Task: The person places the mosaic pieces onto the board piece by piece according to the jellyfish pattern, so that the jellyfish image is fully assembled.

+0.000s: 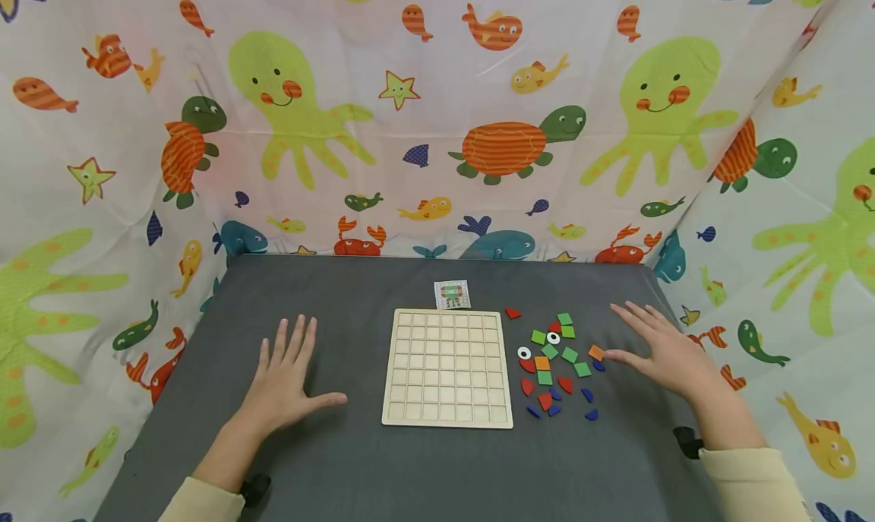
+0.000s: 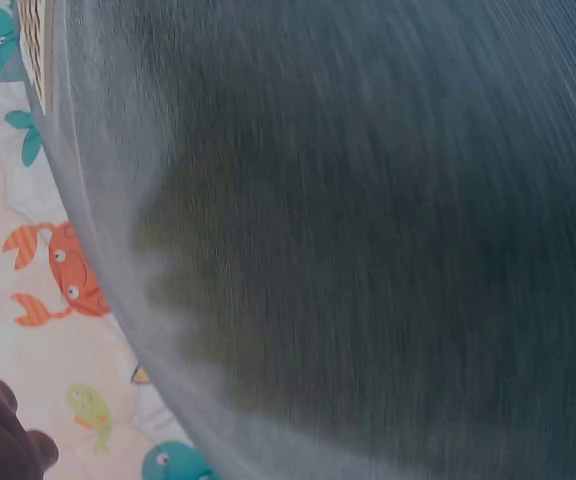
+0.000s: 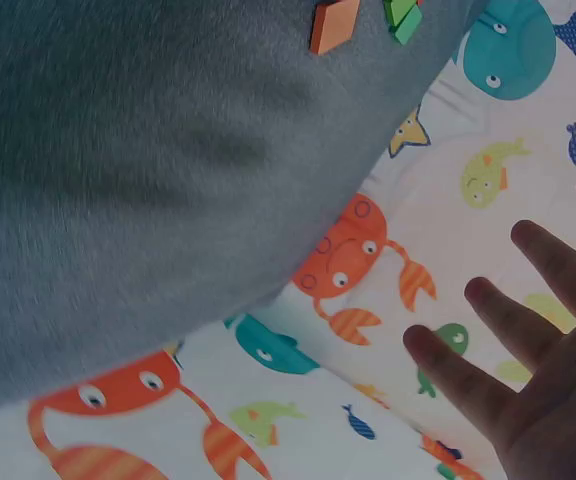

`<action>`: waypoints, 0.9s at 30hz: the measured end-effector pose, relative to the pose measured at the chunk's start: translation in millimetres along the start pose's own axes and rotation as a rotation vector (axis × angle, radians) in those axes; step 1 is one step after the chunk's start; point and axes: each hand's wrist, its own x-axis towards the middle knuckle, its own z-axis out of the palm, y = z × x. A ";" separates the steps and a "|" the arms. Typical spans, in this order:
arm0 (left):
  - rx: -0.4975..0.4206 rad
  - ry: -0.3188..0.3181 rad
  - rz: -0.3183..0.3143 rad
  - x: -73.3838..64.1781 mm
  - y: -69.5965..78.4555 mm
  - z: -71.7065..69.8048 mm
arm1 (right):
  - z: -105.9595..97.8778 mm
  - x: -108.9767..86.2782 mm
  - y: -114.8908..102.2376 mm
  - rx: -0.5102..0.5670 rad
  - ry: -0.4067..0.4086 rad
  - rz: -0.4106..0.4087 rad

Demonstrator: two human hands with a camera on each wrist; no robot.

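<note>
several flat coloured geometric tiles [image 1: 569,355] lie right of the square pale-wood grid board [image 1: 447,369], nearest the wide-spread, empty right hand [image 1: 664,355].

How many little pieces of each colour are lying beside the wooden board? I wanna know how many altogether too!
Green pieces: 7
Red pieces: 6
Blue pieces: 6
Orange pieces: 2
White round pieces with dark middles: 2
Total: 23 that I can see
</note>
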 end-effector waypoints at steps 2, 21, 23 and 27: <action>-0.044 -0.004 0.007 2.3 4.5 4.9 | 4.4 4.1 1.7 0.038 0.003 -0.005; -0.220 -0.093 0.095 13.9 56.3 51.2 | 52.2 44.4 -5.1 0.216 0.032 -0.049; -0.231 -0.111 0.111 15.4 59.5 53.9 | 56.2 50.2 -9.0 0.237 0.026 -0.049; -0.247 -0.151 0.144 19.2 66.2 58.1 | 62.0 62.5 -18.9 0.272 0.032 -0.075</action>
